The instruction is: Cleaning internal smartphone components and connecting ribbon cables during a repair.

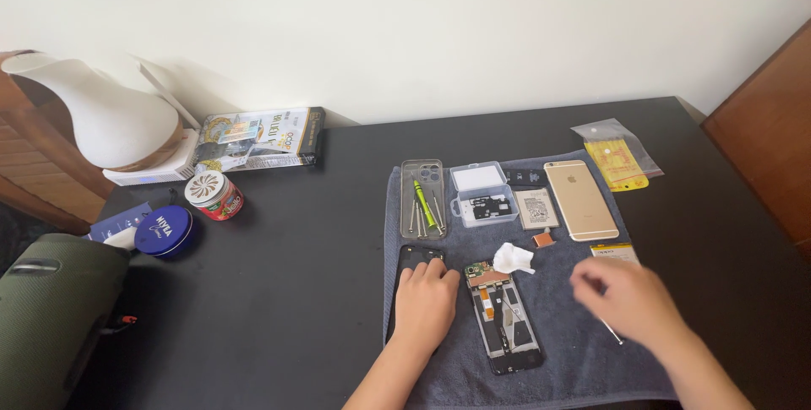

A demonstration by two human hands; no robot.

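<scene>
The person's left hand (425,302) lies flat and loose, fingers spread, on a thin black phone back (411,268) on a soft grey towel (574,351). The towel is fuzzy and covers part of the dark, smooth bench (279,292). Just beside that hand lies the opened phone (504,317), a long black frame with small parts and an orange strip showing inside. A crumpled white tissue (513,259) sits at its top end. The right hand (623,298) hovers over the towel and is blurry, so it is hard to tell if it grips anything; a thin metal tool (612,332) pokes out near it. Farther back sit a clear tray with screwdrivers (422,199), a small clear plastic box (482,195), a flat battery (536,208) and a shiny gold phone (580,200) lying face down. Off the towel to the left are a round blue tin (163,231) and a small round jar (214,195).
</scene>
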